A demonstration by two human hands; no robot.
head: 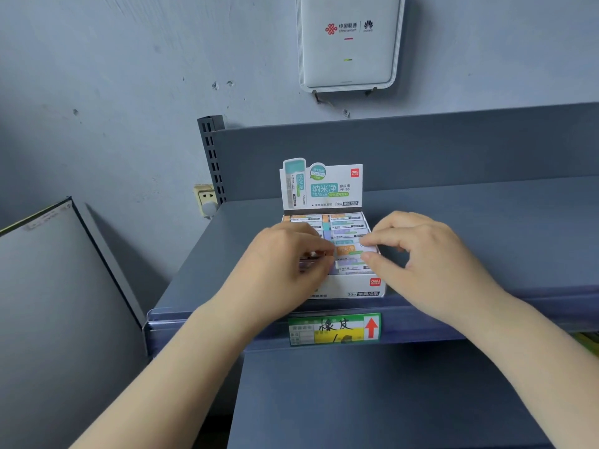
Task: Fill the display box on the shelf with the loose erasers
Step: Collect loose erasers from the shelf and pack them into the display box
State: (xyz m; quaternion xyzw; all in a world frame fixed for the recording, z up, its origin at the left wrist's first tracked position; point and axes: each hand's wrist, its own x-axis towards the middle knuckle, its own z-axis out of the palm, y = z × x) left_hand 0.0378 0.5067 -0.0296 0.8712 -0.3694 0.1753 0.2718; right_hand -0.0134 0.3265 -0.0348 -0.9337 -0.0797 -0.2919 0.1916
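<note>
A white cardboard display box (356,288) stands near the front edge of the blue-grey shelf (470,222), its printed lid flap upright behind it. Several wrapped erasers in orange, teal and purple sleeves fill it in two columns. My left hand (285,260) is over the box's left half and pinches the left end of an orange-sleeved eraser (346,250). My right hand (431,257) pinches that eraser's right end between thumb and forefinger. The eraser lies across the right column, level with the others. What my left palm covers is hidden.
A green and yellow price label (334,328) with a red arrow sits on the shelf's front rail. A white router (348,43) hangs on the wall above. A wall socket (205,199) is left of the shelf, a dark panel (48,286) leans at the left.
</note>
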